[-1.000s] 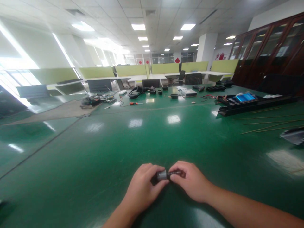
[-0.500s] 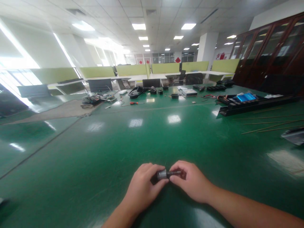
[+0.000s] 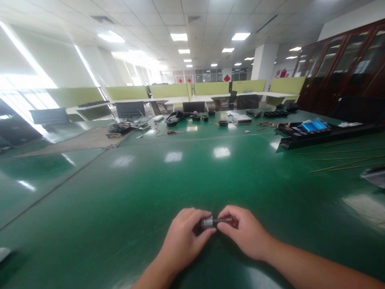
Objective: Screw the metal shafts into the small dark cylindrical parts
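Low in the middle of the head view, my left hand [image 3: 188, 235] is closed around a silver metal cylinder [image 3: 207, 222], thumb below and fingers above. A thin dark ridged shaft [image 3: 223, 220] sticks out of the cylinder to the right. My right hand [image 3: 245, 230] is closed about this shaft, with the thumb and index finger by its base near the cylinder. The part lies roughly level, just above the green tabletop [image 3: 144, 180]. My left palm hides the cylinder's left end, and the exact grip of the right fingertips is hard to make out.
Farther back lie a screwdriver [image 3: 175, 131], a black headset-like item [image 3: 175, 118], small black boxes and a white box [image 3: 242, 119]. On the right are a long black channel [image 3: 319, 137] and several thin rods [image 3: 345, 159]. Loose electronics [image 3: 126, 125] sit at the left.
The view has shifted slightly, so everything appears a little lower and to the right. Both hands keep hold of the part, with little change in their grip.
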Tool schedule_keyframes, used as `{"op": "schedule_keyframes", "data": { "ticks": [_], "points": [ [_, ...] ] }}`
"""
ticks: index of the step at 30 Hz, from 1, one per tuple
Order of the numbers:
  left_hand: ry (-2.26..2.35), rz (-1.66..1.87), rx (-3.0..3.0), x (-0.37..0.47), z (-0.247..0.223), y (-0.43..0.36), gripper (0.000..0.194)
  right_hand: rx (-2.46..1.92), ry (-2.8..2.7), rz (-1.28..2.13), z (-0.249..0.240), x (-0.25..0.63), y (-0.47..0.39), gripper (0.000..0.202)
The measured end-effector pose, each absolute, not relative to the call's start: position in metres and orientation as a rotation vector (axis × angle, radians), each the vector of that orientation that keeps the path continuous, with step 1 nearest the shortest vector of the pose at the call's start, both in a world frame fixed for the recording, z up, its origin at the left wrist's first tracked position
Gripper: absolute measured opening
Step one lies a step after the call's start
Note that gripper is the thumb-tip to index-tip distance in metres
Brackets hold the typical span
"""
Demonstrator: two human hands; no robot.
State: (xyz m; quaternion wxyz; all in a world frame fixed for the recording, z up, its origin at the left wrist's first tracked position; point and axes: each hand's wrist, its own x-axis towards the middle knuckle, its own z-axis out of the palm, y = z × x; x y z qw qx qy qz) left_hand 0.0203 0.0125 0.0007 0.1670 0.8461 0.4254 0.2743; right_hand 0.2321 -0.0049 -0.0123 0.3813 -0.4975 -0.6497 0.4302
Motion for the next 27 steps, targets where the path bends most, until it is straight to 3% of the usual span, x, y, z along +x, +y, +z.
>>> {"op": "schedule_keyframes", "data": {
  "ticks": [27],
  "points": [
    [1.216, 0.864, 2.389, 0.0153, 0.0012, 0.0124, 0.022, -1.237, -1.625, 1.125, -0.0178, 0.2333, -0.0039, 0.011]
  ]
}}
